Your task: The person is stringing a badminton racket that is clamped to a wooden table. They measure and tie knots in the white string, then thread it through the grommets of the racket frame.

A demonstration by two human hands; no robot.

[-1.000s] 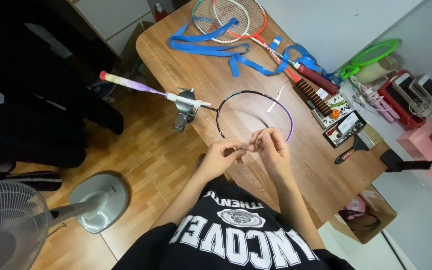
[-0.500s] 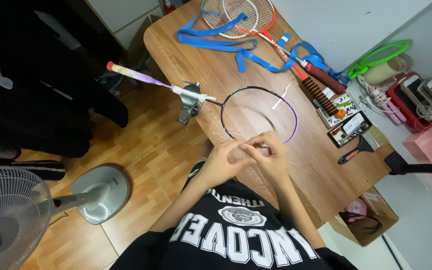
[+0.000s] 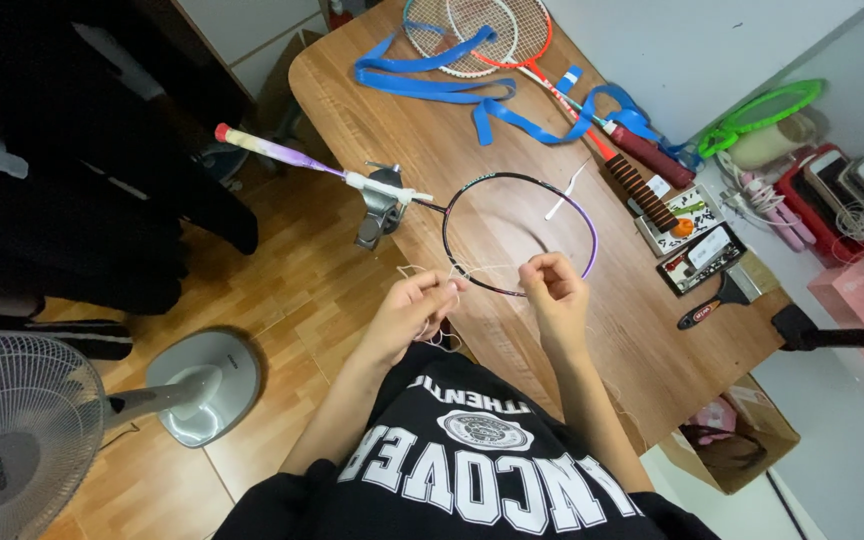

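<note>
Stringing has barely begun: your unstrung black-and-purple badminton racket frame (image 3: 520,232) lies clamped at the wooden table's (image 3: 422,130) edge, while your left hand (image 3: 417,312) and right hand (image 3: 550,290) pinch thin white string (image 3: 487,270) at its near rim.

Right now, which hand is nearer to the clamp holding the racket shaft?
Left. The left hand is at the near rim of the unstrung racket, just below and right of the clamp. The right hand is farther right, past the frame's middle.
</note>
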